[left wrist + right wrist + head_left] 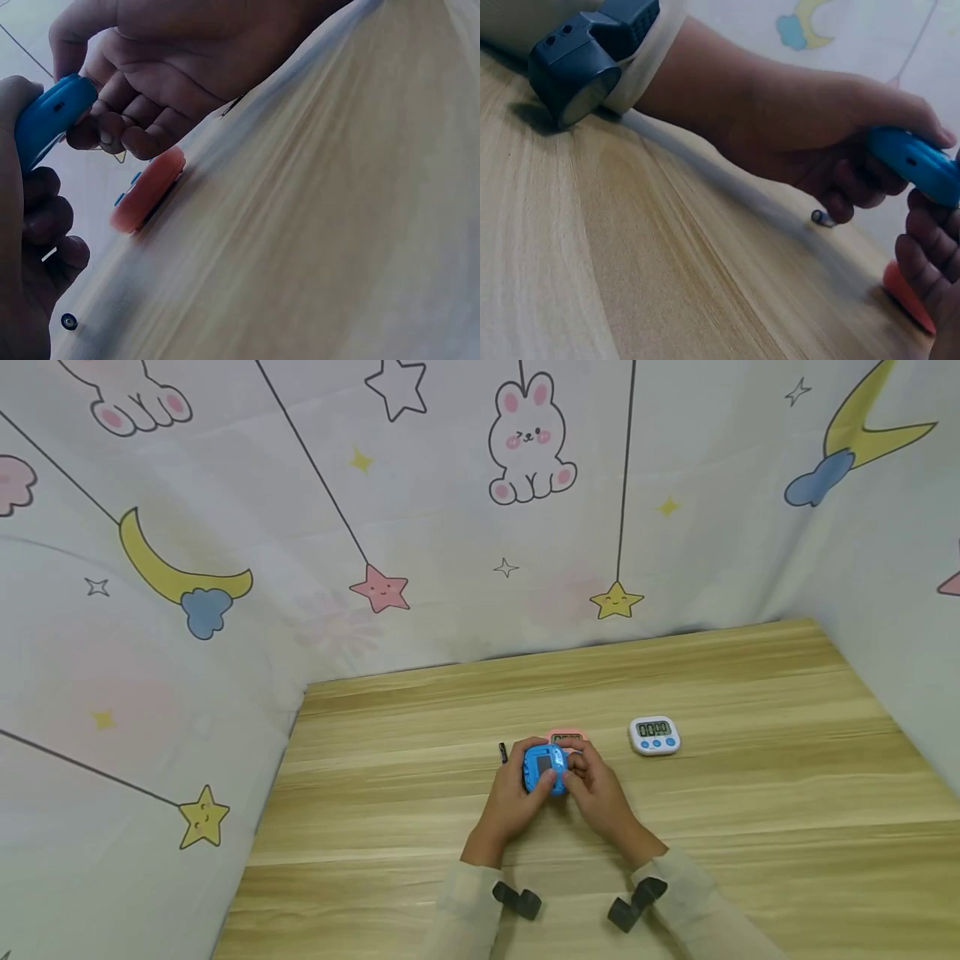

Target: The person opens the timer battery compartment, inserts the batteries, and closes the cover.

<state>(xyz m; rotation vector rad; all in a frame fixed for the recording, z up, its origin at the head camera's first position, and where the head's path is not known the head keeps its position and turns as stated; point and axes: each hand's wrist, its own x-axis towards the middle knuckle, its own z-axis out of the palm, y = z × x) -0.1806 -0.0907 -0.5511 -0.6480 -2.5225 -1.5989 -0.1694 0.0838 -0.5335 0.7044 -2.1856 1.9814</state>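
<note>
A blue digital timer (542, 766) with a grey screen is held up between both hands, above the table. My left hand (512, 795) grips its left side, with the thumb over the front. My right hand (597, 787) pinches the right edge; its other fingers curl beneath, as the left wrist view shows. Just behind the hands lies a pink timer (567, 734), partly covered by them in the head view. In the left wrist view its orange-pink side (150, 191) shows. A small dark battery (503, 752) lies beside my left hand.
A white timer (655, 736) with blue buttons and a lit digit display lies to the right on the wooden table (375, 810). Patterned cloth (450, 527) hangs behind and along the sides of the table. A black wrist camera (517, 900) sits on each sleeve.
</note>
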